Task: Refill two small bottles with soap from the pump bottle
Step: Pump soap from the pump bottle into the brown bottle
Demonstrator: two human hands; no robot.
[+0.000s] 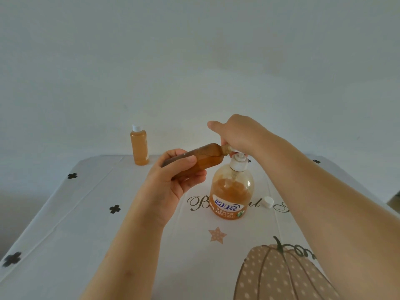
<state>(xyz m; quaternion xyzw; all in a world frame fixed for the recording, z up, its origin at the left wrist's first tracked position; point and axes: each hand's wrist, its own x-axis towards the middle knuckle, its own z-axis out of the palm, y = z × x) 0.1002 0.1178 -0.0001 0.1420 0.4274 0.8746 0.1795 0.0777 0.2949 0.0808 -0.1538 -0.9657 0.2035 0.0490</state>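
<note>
A table (65, 224) with a white cloth filled the near part of the view. The cloth had a big spotted pumpkin picture (279, 276) at the near right, a small star, and little black flowers.

In the middle of the table stood the pump bottle (231, 195), upright and about half full of orange soap. Its white pump head was at the top.

The right hand (238, 135) came in from the right and sat on top of the pump head. Its fingers were curled down over the pump, pressing on it, and the thumb stuck out to the left.

The left hand (173, 180) was closed around one small bottle (203, 161), with the thumb on top and the fingers underneath. This bottle was tipped on its side, with its open mouth right at the pump spout. It looked mostly full of soap.

The other small bottle (140, 147) stood upright at the far left edge of the table, well apart from the hands. It had its white cap on and looked full.

A small white cap (268, 202) lay on the cloth just right of the pump bottle.

This looked like the filling of the second small bottle. The next move would likely call for taking the mouth away from the spout without dripping, standing the bottle up, and picking up the loose cap to put it on.
</note>
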